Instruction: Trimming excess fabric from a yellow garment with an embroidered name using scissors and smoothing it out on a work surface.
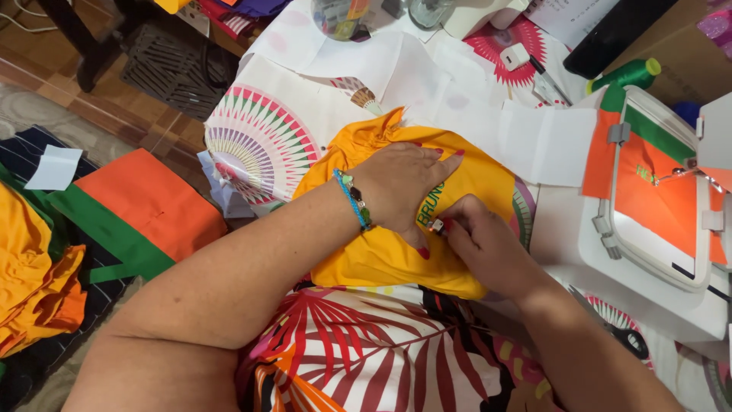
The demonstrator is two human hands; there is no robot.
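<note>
While the left hand (400, 183) lies flat to keep the yellow cloth (381, 252) smooth mid-frame, the right hand (480, 240) pinches a small tool (437, 226) at the green letters (428, 204).

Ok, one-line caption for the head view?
Left hand flattens yellow fabric while right hand pinches a small tool beside an embroidery hoop.

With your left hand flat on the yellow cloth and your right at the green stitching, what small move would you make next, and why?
Probably ease the small tool in the right hand a little along the green stitching. The left hand already presses the yellow cloth flat beside it, and the tool's tip sits right at the stitching's lower end.
</note>
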